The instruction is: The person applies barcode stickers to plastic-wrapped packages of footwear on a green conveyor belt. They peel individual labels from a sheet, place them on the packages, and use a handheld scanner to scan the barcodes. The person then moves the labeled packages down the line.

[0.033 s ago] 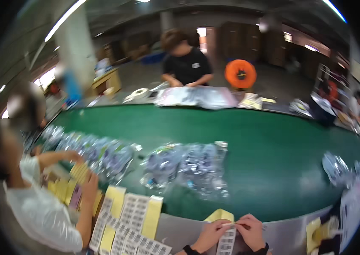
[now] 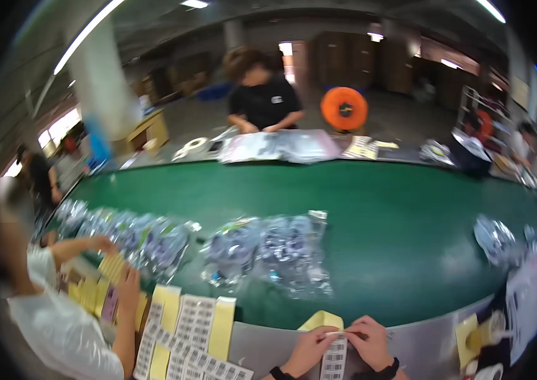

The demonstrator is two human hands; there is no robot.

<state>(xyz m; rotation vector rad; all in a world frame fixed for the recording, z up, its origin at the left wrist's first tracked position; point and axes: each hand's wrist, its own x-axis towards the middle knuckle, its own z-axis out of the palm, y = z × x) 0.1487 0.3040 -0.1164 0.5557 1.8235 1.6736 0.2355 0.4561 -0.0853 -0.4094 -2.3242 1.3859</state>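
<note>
Low in the head view, both my hands are at a strip of white barcode labels (image 2: pixel 334 363) with yellow backing paper (image 2: pixel 323 320). My left hand (image 2: pixel 309 352) pinches the strip's left edge with its fingertips. On the opposite edge, the closed fingers of my right hand (image 2: pixel 371 342) grip the same strip, close to the left fingertips. The yellow backing curls up beyond my fingers, and the printed part hangs down between my hands. To the left, sheets of barcode labels (image 2: pixel 195 316) lie overlapping on the metal ledge (image 2: pixel 265 345).
A green conveyor belt (image 2: pixel 395 190) runs across, carrying clear bags of bluish items (image 2: pixel 290 244) and another bag (image 2: pixel 496 240) at right. At left, a co-worker's hand (image 2: pixel 130 285) is by yellow label sheets (image 2: pixel 94 294). Another person (image 2: pixel 265 101) stands across the belt.
The whole view has turned slightly, so the scene sits a little further left. A person in dark clothes now shows at far left. My hands keep their grip on the label strip.
</note>
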